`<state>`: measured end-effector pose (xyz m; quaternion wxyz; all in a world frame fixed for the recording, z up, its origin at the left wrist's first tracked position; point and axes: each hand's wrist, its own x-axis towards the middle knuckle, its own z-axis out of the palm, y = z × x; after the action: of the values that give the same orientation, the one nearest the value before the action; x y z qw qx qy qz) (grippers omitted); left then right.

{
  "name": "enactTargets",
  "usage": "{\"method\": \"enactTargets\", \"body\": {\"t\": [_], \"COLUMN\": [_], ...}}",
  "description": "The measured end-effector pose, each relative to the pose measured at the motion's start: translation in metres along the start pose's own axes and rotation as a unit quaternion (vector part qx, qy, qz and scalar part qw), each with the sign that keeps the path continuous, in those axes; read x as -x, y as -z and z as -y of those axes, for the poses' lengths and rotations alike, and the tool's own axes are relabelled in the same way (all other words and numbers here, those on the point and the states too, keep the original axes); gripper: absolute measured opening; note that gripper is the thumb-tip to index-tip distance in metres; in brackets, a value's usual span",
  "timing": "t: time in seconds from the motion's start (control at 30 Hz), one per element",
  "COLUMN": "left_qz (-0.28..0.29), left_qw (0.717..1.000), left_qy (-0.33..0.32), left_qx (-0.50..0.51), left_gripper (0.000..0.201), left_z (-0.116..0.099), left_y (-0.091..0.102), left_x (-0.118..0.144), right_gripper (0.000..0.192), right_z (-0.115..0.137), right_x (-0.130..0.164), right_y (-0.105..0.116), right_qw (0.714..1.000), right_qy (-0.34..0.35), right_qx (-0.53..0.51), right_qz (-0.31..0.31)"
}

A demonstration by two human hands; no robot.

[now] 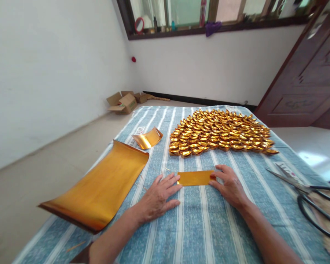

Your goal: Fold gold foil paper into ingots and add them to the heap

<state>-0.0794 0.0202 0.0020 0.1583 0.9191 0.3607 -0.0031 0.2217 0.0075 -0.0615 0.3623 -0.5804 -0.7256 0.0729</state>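
Both forearms enter from the near edge of the striped cloth (203,227), a blue-and-white cover spread over what appears to be a bed. Left hand (158,196) lies palm down, fingers spread and flat, fingertips touching the left end of a small gold paper rectangle (195,178). Right hand (231,185) is likewise open and flat, its fingers pressing the right end of the same rectangle. Neither hand grips anything; both merely bear down on the paper, which lies flat on the cloth between them, near the middle of the cover.

Just beyond the rectangle, apart from it, sits a dense bed of folded gold ingots (221,131), laid in overlapping rows toward the far edge.

To the person's left, a large gold sheet (99,189) rests with both ends curling upward, its near end reaching the cloth's left edge. Behind it lies a smaller curled gold sheet (147,138), partly over a printed white slip.

At the right edge, black-handled scissors (305,190) lie with blades closed, pointing inward, well apart from the right hand.

On the floor by the far wall stand open cardboard boxes (125,102). A dark wooden door (308,73) stands at the right; a window sill (209,29) above carries bottles and small items.
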Motion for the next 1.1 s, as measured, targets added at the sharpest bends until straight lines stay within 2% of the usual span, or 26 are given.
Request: {"method": "enactTargets", "body": {"t": [0.27,0.67,0.8,0.93,1.0,1.1], "left_qz": [-0.041,-0.046,-0.041,-0.046,-0.053,-0.066], "left_qw": [0.999,0.998,0.998,0.997,0.997,0.997], "left_qy": [-0.031,-0.049,-0.046,-0.047,-0.049,-0.047], "left_qx": [0.01,0.008,-0.014,-0.026,-0.027,-0.018], "left_gripper": [0.039,0.037,0.039,0.042,0.045,0.051], "left_z": [-0.001,0.001,-0.005,-0.016,-0.023,-0.032], "left_y": [-0.003,-0.001,-0.005,-0.007,-0.009,-0.01], "left_x": [0.003,0.005,0.002,-0.007,-0.012,-0.019], "right_gripper": [0.014,0.021,0.025,0.021,0.017,0.016], "right_z": [-0.009,-0.01,-0.009,-0.004,0.003,0.019], "right_x": [-0.001,-0.001,-0.003,-0.006,-0.007,-0.005], "right_y": [0.002,0.0,0.0,0.003,0.004,0.003], "right_qw": [1.0,0.998,0.993,0.986,0.985,0.986], "right_qy": [0.011,0.021,0.015,0.003,0.021,0.102], "right_qx": [0.011,0.057,0.103,0.14,0.13,0.072], "right_qz": [-0.017,-0.034,-0.06,-0.093,-0.112,-0.108]}}
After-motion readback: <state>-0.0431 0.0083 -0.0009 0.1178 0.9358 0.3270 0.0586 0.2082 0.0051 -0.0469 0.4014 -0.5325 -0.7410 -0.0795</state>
